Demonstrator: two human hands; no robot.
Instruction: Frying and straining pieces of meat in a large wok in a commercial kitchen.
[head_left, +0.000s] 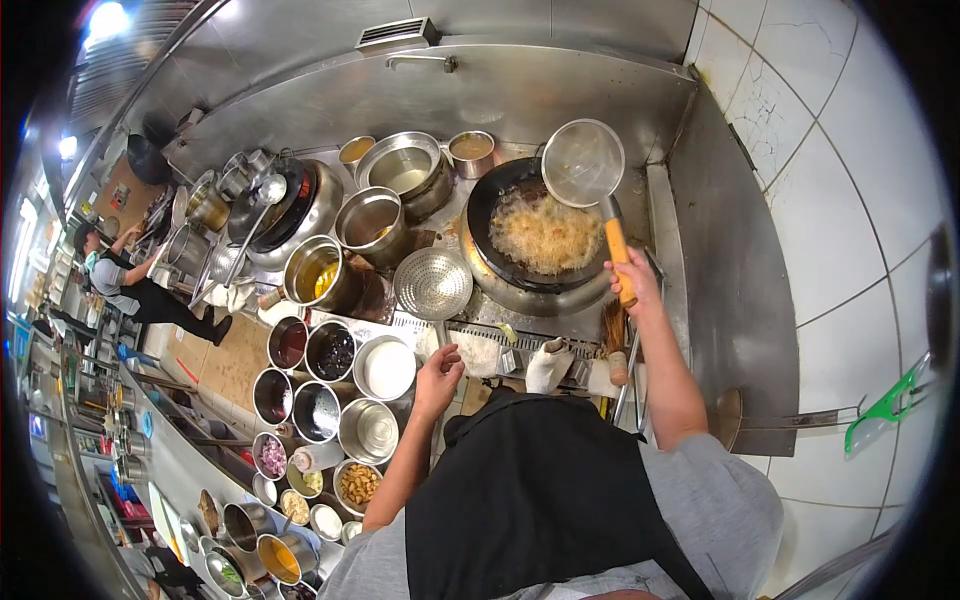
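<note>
My right hand (634, 279) grips the wooden handle of a round fine-mesh skimmer (583, 161), held over the far right rim of a black wok (484, 202). In the wok, pieces of food fry in bubbling, foaming oil (547, 232). Near the handle of a perforated steel ladle (433, 283) is my left hand (440, 375), its fingers partly curled; whether it touches that handle I cannot tell. The ladle's bowl lies left of the wok, beside the steel pots.
Steel pots (371, 217) stand left of the wok, near a second wok (255, 225) holding a solid ladle. Seasoning containers (385, 367) crowd the lower left. A bamboo brush (616, 360) and a cloth (550, 365) lie along the front edge. Another person (124, 277) stands far left.
</note>
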